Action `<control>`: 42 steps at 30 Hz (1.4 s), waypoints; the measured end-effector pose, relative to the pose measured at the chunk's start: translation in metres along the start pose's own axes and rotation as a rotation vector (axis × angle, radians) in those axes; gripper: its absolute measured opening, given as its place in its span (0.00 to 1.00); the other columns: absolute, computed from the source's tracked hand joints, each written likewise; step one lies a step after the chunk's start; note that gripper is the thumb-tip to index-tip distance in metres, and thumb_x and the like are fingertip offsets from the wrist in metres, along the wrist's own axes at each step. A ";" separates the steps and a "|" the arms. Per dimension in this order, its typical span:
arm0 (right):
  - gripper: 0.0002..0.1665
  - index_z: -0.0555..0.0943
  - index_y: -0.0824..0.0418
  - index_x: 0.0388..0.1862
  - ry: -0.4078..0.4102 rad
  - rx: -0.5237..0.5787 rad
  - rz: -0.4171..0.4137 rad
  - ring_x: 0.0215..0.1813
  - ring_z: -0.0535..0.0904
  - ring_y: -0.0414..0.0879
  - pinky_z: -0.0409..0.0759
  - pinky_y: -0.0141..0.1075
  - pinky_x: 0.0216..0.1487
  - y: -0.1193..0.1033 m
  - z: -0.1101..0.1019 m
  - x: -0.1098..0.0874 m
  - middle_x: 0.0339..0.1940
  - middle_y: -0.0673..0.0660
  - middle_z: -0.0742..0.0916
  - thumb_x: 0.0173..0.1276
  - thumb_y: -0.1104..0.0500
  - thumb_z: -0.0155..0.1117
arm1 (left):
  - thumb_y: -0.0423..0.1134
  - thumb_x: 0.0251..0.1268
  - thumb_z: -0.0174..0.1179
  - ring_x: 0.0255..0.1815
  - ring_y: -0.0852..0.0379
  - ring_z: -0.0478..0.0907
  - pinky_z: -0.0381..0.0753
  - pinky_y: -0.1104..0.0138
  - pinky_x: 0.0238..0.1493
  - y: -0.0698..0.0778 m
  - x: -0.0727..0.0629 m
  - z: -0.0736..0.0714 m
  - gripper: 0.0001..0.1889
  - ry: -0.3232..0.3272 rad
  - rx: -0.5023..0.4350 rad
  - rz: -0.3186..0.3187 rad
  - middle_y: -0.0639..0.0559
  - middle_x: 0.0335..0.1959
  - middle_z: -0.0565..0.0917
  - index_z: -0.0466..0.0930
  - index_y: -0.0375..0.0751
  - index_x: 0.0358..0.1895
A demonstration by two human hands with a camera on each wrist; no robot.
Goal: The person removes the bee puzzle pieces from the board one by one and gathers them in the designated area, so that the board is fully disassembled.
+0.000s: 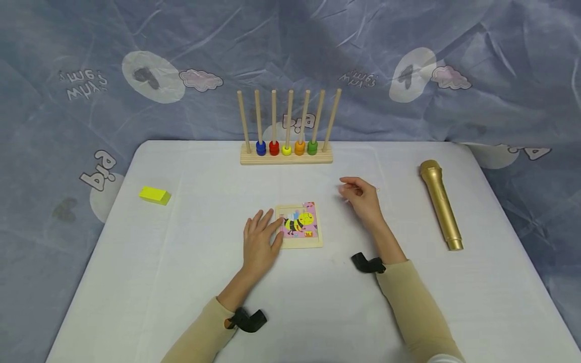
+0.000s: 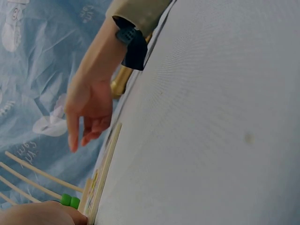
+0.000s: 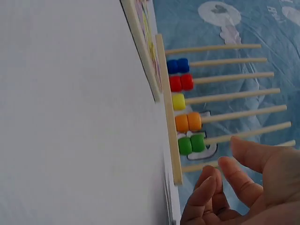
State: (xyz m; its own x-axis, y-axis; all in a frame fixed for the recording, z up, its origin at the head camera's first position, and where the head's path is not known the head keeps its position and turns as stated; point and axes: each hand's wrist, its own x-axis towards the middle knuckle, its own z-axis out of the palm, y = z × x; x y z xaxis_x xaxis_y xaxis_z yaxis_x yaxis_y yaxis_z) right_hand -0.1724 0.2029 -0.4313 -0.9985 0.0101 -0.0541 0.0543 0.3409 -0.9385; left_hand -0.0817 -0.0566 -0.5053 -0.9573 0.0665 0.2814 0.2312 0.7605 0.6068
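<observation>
The wooden bee puzzle (image 1: 297,225) lies flat on the white desk (image 1: 204,242), just in front of the person, with the left hand (image 1: 262,247) at its left side. That hand is spread, fingers long and relaxed, and its forefinger and thumb rest at the left edge of the frame (image 1: 301,243) without gripping it. The right hand (image 1: 365,201) hangs to the right of the puzzle, well apart from it, fingers loosely bent with a gap between thumb and forefinger; I see nothing in its hold. The pink corner piece (image 1: 309,205) at the puzzle's top right seems to reach over the frame's upper edge (it is small from where I stand, so I wouldn't swear to it), and a pale strip shows beside it. To my mind, steadying is the left hand's job here: light, flat pressure on the border, fingers off the picture, so the board doesn't skid. For the right, I'd favour a fingertip nudge at that corner, lined up with its neighbours before any downward press, since forcing it askew could jam it or lift the adjoining pieces. The peg stand (image 1: 286,159) is well behind, out of the way.
</observation>
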 end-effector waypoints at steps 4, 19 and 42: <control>0.23 0.77 0.71 0.60 -0.076 -0.034 -0.070 0.39 0.74 0.44 0.72 0.24 0.33 -0.003 0.022 -0.008 0.51 0.70 0.79 0.67 0.66 0.63 | 0.38 0.64 0.63 0.74 0.40 0.62 0.51 0.40 0.72 0.001 0.000 0.000 0.17 0.005 -0.001 0.006 0.41 0.68 0.74 0.83 0.43 0.56; 0.25 0.80 0.58 0.59 -0.135 -0.118 -0.142 0.40 0.74 0.47 0.70 0.32 0.42 0.026 0.052 -0.009 0.53 0.61 0.79 0.61 0.65 0.69 | 0.38 0.64 0.62 0.74 0.40 0.61 0.51 0.40 0.73 0.001 -0.003 0.000 0.17 -0.003 -0.005 -0.007 0.42 0.68 0.74 0.83 0.43 0.56; 0.20 0.83 0.63 0.53 -0.162 -0.378 -0.244 0.35 0.71 0.46 0.66 0.34 0.37 0.031 0.058 -0.009 0.42 0.60 0.78 0.62 0.62 0.70 | 0.39 0.64 0.62 0.74 0.41 0.61 0.51 0.40 0.72 0.002 -0.001 -0.001 0.18 0.003 0.002 0.000 0.42 0.68 0.74 0.83 0.43 0.57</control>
State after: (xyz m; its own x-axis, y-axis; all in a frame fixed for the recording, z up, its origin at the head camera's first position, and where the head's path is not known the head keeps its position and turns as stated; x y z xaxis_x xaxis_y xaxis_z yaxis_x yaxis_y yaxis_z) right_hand -0.1609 0.1586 -0.4803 -0.9659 -0.2487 0.0716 -0.2182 0.6338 -0.7421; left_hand -0.0800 -0.0560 -0.5039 -0.9566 0.0647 0.2841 0.2313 0.7615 0.6055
